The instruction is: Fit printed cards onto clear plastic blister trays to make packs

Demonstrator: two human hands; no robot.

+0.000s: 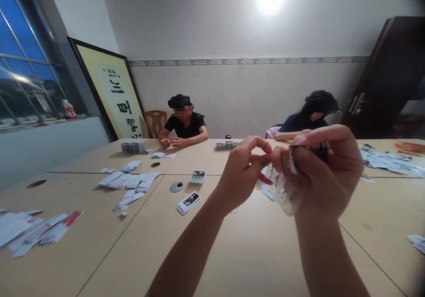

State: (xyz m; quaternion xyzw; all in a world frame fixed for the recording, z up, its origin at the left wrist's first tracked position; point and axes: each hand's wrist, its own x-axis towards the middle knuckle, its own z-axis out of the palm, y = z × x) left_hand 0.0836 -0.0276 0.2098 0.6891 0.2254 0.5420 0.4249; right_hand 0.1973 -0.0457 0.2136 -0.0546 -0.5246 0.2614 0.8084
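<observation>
My right hand (327, 173) is raised above the table on the right, its fingers wrapped round a clear plastic tray (285, 193) and a small black-and-white card (292, 160). Beside it my left hand (244, 168) has its fingertips pinched together at the tray's left edge, touching the fingers of my right hand. What the left fingertips hold, if anything, is too small to make out. Left of my forearms, a stack of printed cards (189, 202) lies on the table, and behind it stands a small clear tray with a dark-printed card (198, 177).
Paper pieces (129, 181) lie on the table (139, 252) at the left, with more papers (388, 160) at the right. A grey cable-hole cover (176, 187) sits near the middle. Across the table sit two people, near stacks of trays (133, 147).
</observation>
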